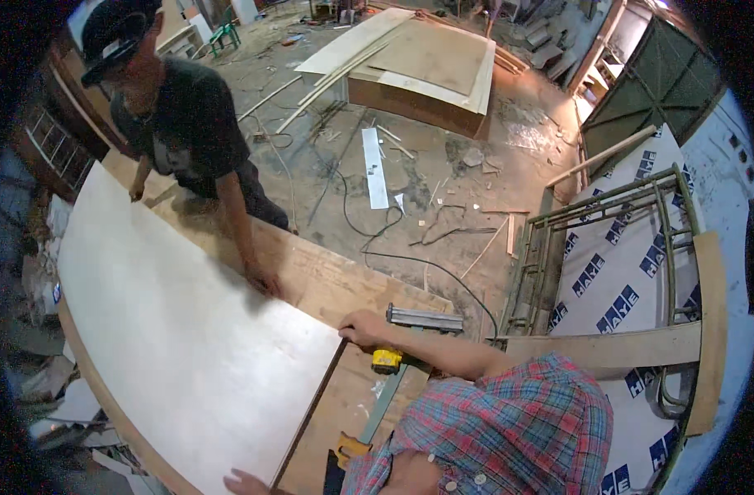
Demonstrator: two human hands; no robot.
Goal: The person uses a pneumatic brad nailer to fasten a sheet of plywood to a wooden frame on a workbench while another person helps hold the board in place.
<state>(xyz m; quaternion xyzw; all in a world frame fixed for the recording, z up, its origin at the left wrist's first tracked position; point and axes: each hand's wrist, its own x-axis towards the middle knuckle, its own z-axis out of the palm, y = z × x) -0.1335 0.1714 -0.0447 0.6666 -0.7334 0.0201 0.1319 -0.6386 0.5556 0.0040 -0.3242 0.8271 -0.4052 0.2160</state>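
A large white panel (204, 338) lies flat on a plywood work surface (319, 276) in front of me and to my left. My right hand (364, 328) is closed on the panel's right far corner, fingers bent over its edge. At the bottom of the view my left hand (246, 483) rests at the near end of the panel, its fingers spread; part of it is cut off. Close to my right forearm are a yellow tape measure (386, 360) and a grey metal bar-shaped tool (426, 318). Nearer to me lies a handsaw (352, 450) with a yellow handle.
Across the panel a co-worker (187, 124) leans in, one hand (265, 280) at its far edge. Behind stands a stack of boards (426, 74). A cable (443, 268) and scraps litter the floor. A metal frame (616, 214) leans at the right by printed sheeting (595, 276).
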